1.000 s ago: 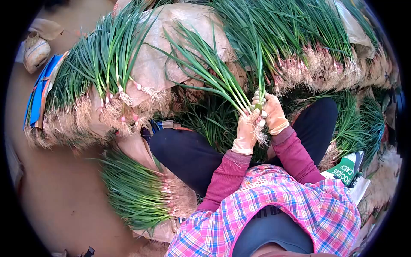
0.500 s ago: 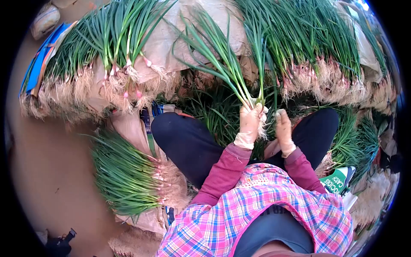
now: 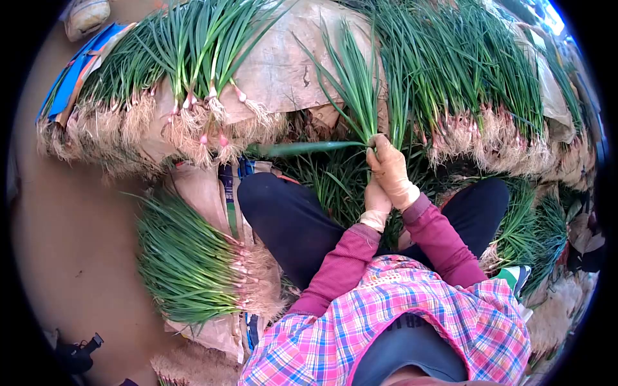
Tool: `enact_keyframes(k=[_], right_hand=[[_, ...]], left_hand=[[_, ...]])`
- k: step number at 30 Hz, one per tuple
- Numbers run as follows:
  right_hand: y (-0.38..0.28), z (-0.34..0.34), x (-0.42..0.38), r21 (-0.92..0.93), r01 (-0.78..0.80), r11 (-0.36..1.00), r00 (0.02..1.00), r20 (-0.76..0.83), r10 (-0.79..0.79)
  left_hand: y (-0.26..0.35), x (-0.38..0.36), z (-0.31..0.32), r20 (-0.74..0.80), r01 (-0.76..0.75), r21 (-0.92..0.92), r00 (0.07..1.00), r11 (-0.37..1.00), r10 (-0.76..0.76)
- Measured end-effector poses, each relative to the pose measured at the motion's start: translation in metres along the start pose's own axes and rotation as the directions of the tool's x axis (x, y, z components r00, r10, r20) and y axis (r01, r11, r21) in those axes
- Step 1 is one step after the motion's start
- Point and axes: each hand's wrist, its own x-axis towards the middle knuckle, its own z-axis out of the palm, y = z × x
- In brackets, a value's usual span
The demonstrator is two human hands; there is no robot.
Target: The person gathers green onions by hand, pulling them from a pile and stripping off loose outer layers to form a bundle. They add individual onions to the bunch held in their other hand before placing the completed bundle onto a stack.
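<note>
In front of my lap I hold a small bunch of green garlic (image 3: pixel 360 96), its long leaves pointing up and away. My left hand (image 3: pixel 377 198), gloved, is closed round the lower end, where the bulbs and roots are mostly hidden. Crossing just above it, my gloved right hand (image 3: pixel 391 170) is closed at the stems. A single leaf (image 3: pixel 312 148), blurred by motion, sticks out to the left from beside my right fingers; exactly how they grip it is hidden.
Several rows of green garlic (image 3: pixel 463 71) lie over a sheet-covered mound (image 3: pixel 280 61) ahead, roots toward me. Another pile (image 3: pixel 187 257) rests by my left knee, and more green garlic (image 3: pixel 518 222) lies by my right. Loose leaves (image 3: pixel 322 183) fill the space between my legs.
My right hand has moved up and left from beside the bunch onto its stems, crossing over my left hand. One leaf now swings out to the left.
</note>
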Motion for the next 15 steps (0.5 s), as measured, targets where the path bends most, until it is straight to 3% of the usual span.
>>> enact_keyframes(k=[1,2,3,4,5,6,7,8,9,10,11,12,13,14,15], right_hand=[[0.002,0.000,-0.003,-0.004,0.019,1.000,1.000,0.017,-0.019],[-0.001,-0.006,-0.003,0.033,0.075,0.997,0.996,0.055,-0.076],[-0.001,-0.010,-0.004,0.028,0.067,0.997,0.996,0.052,-0.068],[0.001,-0.014,-0.006,0.098,-0.020,0.995,0.986,0.164,0.003],[0.002,-0.018,-0.008,0.160,-0.112,0.981,0.959,0.276,0.064],[0.004,-0.026,-0.012,0.066,-0.048,0.997,0.923,0.383,0.020],[0.014,-0.023,-0.019,0.148,0.066,0.987,0.924,0.365,-0.117],[0.016,-0.032,-0.021,0.289,-0.049,0.956,0.935,0.349,-0.058],[0.015,-0.044,-0.021,0.424,-0.156,0.892,0.939,0.344,0.001],[0.010,-0.062,-0.016,0.564,-0.251,0.786,0.967,0.172,0.186],[0.011,-0.080,-0.010,0.701,-0.294,0.650,0.922,0.027,0.387],[0.034,-0.091,-0.008,0.830,-0.227,0.509,0.885,-0.042,0.464],[0.062,-0.100,-0.007,0.925,-0.127,0.357,0.831,-0.097,0.548],[0.083,-0.105,-0.011,0.706,-0.434,0.560,0.792,0.003,0.611],[0.101,-0.086,-0.034,0.468,-0.605,0.644,0.776,0.167,0.608]], left_hand=[[-0.003,0.003,-0.011,-0.004,0.004,-0.005,1.000,1.000,-0.004],[-0.007,0.005,-0.019,0.111,-0.149,0.374,0.987,0.916,0.115],[-0.011,0.007,-0.026,0.264,-0.310,0.673,0.949,0.671,0.173],[-0.009,0.004,-0.017,0.098,-0.097,0.287,0.993,0.953,0.071],[-0.003,-0.005,-0.007,0.098,-0.085,0.294,0.993,0.952,0.059],[0.007,-0.015,0.003,0.082,-0.039,0.282,0.997,0.958,0.016],[0.012,-0.019,0.007,0.065,0.005,0.269,0.998,0.963,-0.024],[-0.014,0.034,-0.072,0.355,-0.443,0.651,0.896,0.617,0.268],[-0.005,0.021,-0.053,0.356,-0.443,0.651,0.896,0.616,0.267],[0.013,-0.007,-0.010,0.187,-0.244,0.743,0.970,0.623,0.156],[0.022,-0.028,0.025,0.003,-0.032,0.794,0.999,0.608,0.049],[0.019,-0.034,0.041,-0.013,-0.094,0.700,0.989,0.708,0.145],[0.021,-0.031,0.033,0.030,-0.098,0.704,0.994,0.703,0.108],[0.021,-0.035,0.037,0.040,-0.078,0.649,0.997,0.757,0.069],[0.021,-0.042,0.043,0.055,-0.051,0.595,0.998,0.802,0.023]])
